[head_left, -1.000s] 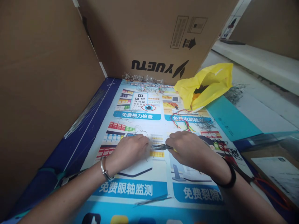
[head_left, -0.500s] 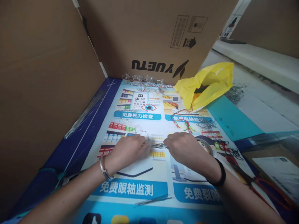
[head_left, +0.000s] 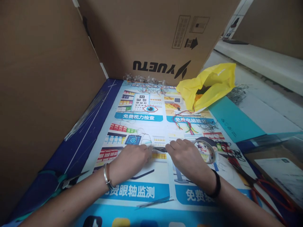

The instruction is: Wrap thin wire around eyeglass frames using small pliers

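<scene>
Gripping the pliers (head_left: 160, 149) on the near side of the yellow bag (head_left: 214, 78), the right hand (head_left: 186, 157) is curled tight. The left hand (head_left: 133, 159) is bunched by the pliers' tips; what it pinches is hidden. Tangled wires (head_left: 144, 80) lie left of the bag.

Two hands (head_left: 133, 160), one pliers (head_left: 160, 149), one bag (yellow) (head_left: 214, 77)

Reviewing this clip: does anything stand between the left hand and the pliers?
Nothing visible does. The pliers reach from the right hand toward the left, their dark metal crossing just above the printed sheet.
</scene>
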`<state>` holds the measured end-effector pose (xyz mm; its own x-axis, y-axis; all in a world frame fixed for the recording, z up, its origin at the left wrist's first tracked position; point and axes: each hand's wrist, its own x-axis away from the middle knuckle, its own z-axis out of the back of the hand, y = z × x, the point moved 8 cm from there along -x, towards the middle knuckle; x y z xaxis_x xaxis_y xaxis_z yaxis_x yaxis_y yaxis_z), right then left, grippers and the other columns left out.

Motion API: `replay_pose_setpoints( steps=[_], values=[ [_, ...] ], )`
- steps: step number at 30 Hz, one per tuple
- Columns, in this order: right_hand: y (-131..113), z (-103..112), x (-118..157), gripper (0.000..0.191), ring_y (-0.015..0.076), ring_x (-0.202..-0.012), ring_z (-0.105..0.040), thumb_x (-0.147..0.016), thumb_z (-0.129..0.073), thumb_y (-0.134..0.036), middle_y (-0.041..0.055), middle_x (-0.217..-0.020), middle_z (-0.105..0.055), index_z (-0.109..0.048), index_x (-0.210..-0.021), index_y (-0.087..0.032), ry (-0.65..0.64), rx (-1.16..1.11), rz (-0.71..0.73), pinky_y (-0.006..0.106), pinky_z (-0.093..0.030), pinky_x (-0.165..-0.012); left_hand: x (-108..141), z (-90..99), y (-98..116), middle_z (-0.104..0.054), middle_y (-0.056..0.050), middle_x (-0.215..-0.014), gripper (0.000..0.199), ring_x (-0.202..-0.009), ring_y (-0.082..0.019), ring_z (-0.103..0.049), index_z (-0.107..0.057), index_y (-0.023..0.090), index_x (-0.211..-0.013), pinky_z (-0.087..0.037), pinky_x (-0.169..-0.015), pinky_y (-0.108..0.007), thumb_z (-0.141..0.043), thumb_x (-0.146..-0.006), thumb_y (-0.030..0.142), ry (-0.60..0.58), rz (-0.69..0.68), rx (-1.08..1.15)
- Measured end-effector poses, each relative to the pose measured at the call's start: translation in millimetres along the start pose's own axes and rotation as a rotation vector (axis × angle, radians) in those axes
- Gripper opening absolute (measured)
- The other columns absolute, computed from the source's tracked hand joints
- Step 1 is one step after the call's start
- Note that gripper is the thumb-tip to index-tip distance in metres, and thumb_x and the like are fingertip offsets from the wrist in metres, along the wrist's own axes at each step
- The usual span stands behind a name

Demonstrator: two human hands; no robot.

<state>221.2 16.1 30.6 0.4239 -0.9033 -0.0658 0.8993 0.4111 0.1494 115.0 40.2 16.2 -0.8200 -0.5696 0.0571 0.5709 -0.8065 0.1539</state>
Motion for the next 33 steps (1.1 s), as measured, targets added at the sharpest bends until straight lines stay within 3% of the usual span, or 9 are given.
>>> replay_pose_setpoints(
  steps=[11, 15, 19, 22, 26, 30, 33],
  values=[
    [35.9, -10.6, 1.5, 0.015, 0.0141, -0.068, -0.054, -0.084, -0.046, -0.021, 0.0020, -0.075, -0.062, -0.058, -0.076, -0.018, -0.054, -0.204, -0.289, 0.025, -0.026, -0.057, 7.1, -2.3, 18.3, -0.062, -0.006, -0.082, 0.018, -0.064, -0.018, -0.057, -0.061, 0.017, -0.083, -0.037, -0.050, -0.028, -0.043, -0.086, 0.014, -0.005, -0.108, 0.009],
    [38.9, -10.1, 0.5, 0.015, 0.0141, -0.071, -0.056, -0.084, -0.047, -0.023, 0.0013, -0.078, -0.063, -0.059, -0.078, -0.019, -0.063, -0.288, -0.300, 0.024, -0.028, -0.058, 2.9, 13.8, -0.8, -0.060, -0.004, -0.079, 0.019, -0.065, -0.017, -0.057, -0.059, 0.018, -0.085, -0.038, -0.051, -0.027, -0.041, -0.089, 0.021, 0.091, 0.088, 0.045],
    [37.8, -6.7, -0.6, 0.016, 0.0138, -0.075, -0.057, -0.084, -0.045, -0.022, 0.0011, -0.079, -0.062, -0.061, -0.082, -0.019, -0.063, -0.395, -0.285, 0.023, -0.031, -0.061, -0.7, 24.5, -29.1, -0.060, -0.005, -0.094, 0.023, -0.078, -0.019, -0.059, -0.055, 0.019, -0.101, -0.043, -0.060, -0.028, -0.048, -0.087, 0.037, 0.223, 0.299, 0.211],
    [36.5, -5.0, -1.3, 0.016, 0.0135, -0.075, -0.057, -0.084, -0.045, -0.023, 0.0008, -0.078, -0.062, -0.060, -0.082, -0.019, -0.068, -0.461, -0.274, 0.022, -0.033, -0.062, -6.9, 18.8, -36.0, -0.061, -0.004, -0.096, 0.025, -0.083, -0.018, -0.058, -0.056, 0.020, -0.104, -0.044, -0.068, -0.028, -0.051, -0.085, 0.033, 0.236, 0.281, 0.378],
    [36.5, -3.3, -1.1, 0.016, 0.0134, -0.073, -0.056, -0.084, -0.045, -0.024, 0.0005, -0.076, -0.061, -0.058, -0.077, -0.019, -0.054, -0.476, -0.279, 0.022, -0.033, -0.062, -10.5, 15.9, -38.6, -0.063, -0.003, -0.084, 0.020, -0.080, -0.017, -0.057, -0.063, 0.019, -0.089, -0.042, -0.072, -0.027, -0.044, -0.088, 0.026, 0.257, 0.257, 0.476],
    [35.2, -2.5, -1.0, 0.016, 0.0137, -0.073, -0.056, -0.084, -0.044, -0.023, 0.0006, -0.076, -0.061, -0.057, -0.076, -0.019, -0.035, -0.432, -0.288, 0.023, -0.032, -0.061, -10.3, 16.7, -38.8, -0.063, -0.001, -0.074, 0.021, -0.071, -0.015, -0.055, -0.062, 0.018, -0.074, -0.039, -0.064, -0.025, -0.046, -0.085, 0.027, 0.247, 0.276, 0.544],
    [33.3, -2.8, -2.2, 0.015, 0.0139, -0.073, -0.055, -0.083, -0.044, -0.022, 0.0010, -0.077, -0.061, -0.057, -0.077, -0.019, -0.025, -0.411, -0.300, 0.023, -0.031, -0.060, -11.5, 6.7, -40.0, -0.060, 0.001, -0.064, 0.024, -0.061, -0.013, -0.053, -0.058, 0.018, -0.065, -0.036, -0.055, -0.022, -0.049, -0.082, 0.032, 0.169, 0.333, 0.749]
  ],
)
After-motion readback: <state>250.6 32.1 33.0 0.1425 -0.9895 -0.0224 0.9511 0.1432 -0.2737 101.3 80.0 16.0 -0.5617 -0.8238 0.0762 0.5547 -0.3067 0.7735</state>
